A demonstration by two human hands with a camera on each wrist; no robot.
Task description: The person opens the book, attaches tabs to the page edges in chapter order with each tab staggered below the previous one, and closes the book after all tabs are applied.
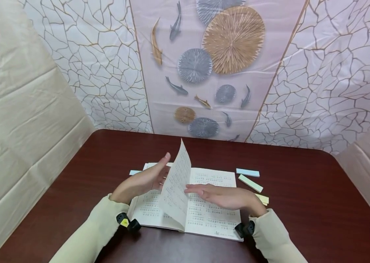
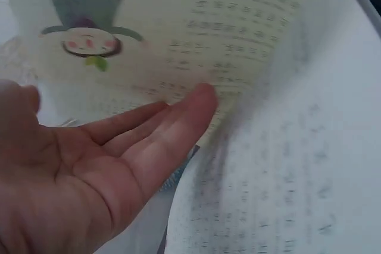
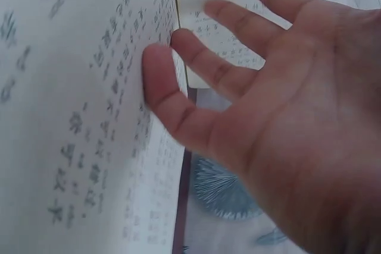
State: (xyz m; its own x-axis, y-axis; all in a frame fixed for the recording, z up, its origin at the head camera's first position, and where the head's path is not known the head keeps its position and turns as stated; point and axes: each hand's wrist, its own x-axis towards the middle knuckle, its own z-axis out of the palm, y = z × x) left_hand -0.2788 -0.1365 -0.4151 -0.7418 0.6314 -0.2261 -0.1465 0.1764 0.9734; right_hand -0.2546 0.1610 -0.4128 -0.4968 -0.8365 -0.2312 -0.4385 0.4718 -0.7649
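Observation:
An open book with printed text lies on the table, one page standing upright near the spine. On its left side is my left hand, thumb raised and fingers extended toward the page. In the left wrist view, the left hand is palm up beside a page with a cartoon figure. Over the right-hand page hovers or rests my right hand, its fingertips at the raised page's base. The right wrist view shows the right hand with spread fingers, the thumb against or very near the page.
To the book's right lie a blue strip, a green strip and yellow strips, partly behind the right wrist. Another blue strip shows at the book's left edge. The dark red table meets a patterned cloth backdrop.

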